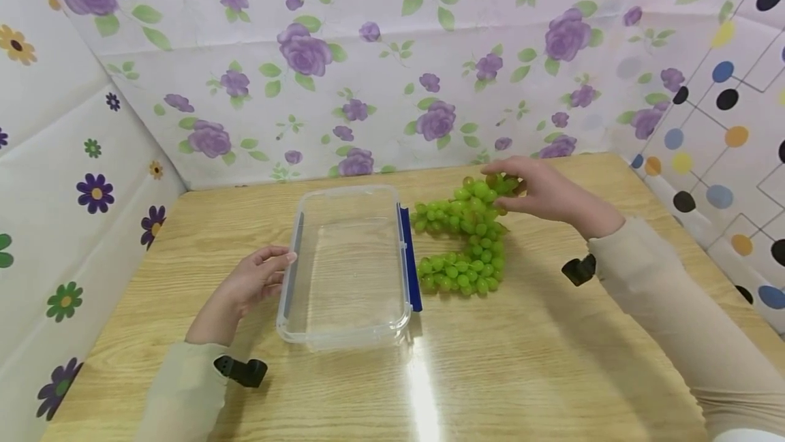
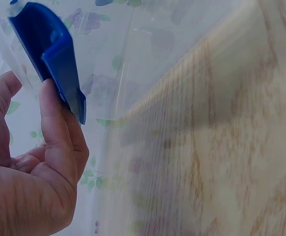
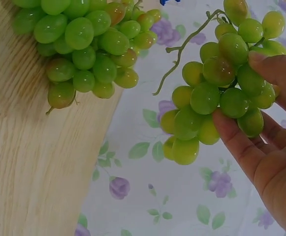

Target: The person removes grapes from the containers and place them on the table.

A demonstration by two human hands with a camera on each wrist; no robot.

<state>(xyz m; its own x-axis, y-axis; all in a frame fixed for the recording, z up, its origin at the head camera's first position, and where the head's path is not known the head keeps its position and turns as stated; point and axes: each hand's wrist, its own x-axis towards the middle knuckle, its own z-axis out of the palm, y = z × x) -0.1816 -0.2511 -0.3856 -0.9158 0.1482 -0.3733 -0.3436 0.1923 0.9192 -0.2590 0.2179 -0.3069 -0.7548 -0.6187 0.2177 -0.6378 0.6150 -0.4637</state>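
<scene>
A clear rectangular plastic container (image 1: 343, 336) rests on the table, with a blue latch flap (image 1: 411, 258) along its right side. My left hand (image 1: 251, 282) pinches the left rim. In the left wrist view, its thumb is at the rim while its fingers press against another blue latch flap (image 2: 59, 56). To the right of the container lie bunches of green grapes (image 1: 469, 275). At their far right end, my right hand (image 1: 536, 186) grips a small bunch of grapes (image 3: 206, 96) between thumb and fingers. A bare stem hangs from that bunch in the right wrist view.
The wooden table (image 1: 509, 374) is bordered at the back by a sheet with purple flowers (image 1: 306, 50). A flower-patterned sheet (image 1: 49, 224) stands on the left, a dotted one (image 1: 724, 135) on the right. Black wrist cameras sit at both cuffs.
</scene>
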